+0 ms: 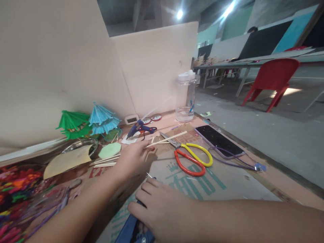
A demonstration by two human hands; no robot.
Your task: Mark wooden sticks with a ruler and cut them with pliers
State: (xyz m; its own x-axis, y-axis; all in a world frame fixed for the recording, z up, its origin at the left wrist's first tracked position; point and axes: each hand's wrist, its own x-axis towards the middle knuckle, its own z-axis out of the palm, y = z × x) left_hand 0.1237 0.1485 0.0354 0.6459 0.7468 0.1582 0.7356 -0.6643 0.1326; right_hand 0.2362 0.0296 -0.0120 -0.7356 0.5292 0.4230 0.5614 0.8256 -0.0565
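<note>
While left grip [134, 156] pinches stick [167, 138], scissors [192, 157] just beside.

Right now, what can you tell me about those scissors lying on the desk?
The scissors lie flat on the printed cardboard sheet, apparently closed. The short metal blades point up-left; one loop handle is yellow, the other red-orange, both seemingly plastic. A thin wooden stick crosses by the blade tips. A dark phone lies to their right. Neither hand touches them.

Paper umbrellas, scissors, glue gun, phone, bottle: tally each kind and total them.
Paper umbrellas: 2, green and blue
Scissors: 1
Glue gun: 1
Phone: 1
Bottle: 1
Total: 6
</note>
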